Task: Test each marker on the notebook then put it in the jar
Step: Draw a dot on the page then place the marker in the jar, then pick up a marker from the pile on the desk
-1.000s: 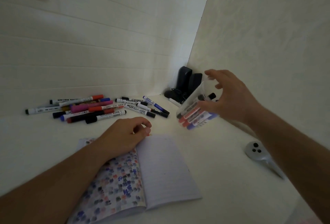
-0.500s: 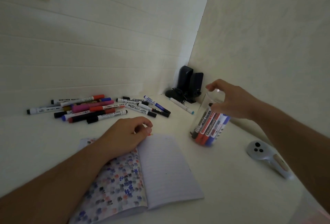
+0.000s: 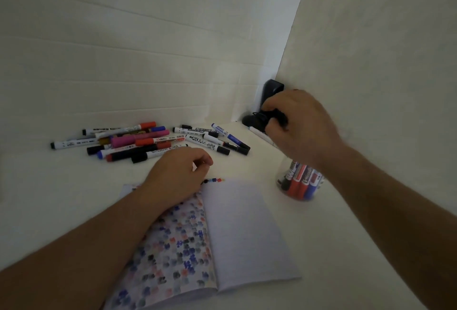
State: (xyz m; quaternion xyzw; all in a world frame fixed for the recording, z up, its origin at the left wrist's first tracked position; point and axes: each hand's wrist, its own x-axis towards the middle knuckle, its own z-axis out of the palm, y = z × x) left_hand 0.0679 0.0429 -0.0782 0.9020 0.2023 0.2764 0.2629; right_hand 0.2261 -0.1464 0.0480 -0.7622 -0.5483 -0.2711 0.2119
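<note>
Set upright on the desk toward its right edge, jar (image 3: 298,181) of tested markers now let go, right hand (image 3: 300,126) lifted above its mouth, fingers curled holding nothing visible, left hand (image 3: 176,176) loosely curled pressing open notebook (image 3: 237,230); untested markers (image 3: 148,142) waiting near the back edge.

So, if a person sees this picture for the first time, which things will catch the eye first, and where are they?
Probably the loose pile of markers, bright pink and red among them, lying on the white table near the far wall. Next, the open notebook in front, its left page covered with coloured test marks, with the left hand resting at its top. On the right stands the clear jar with markers inside, under the right hand.
</note>
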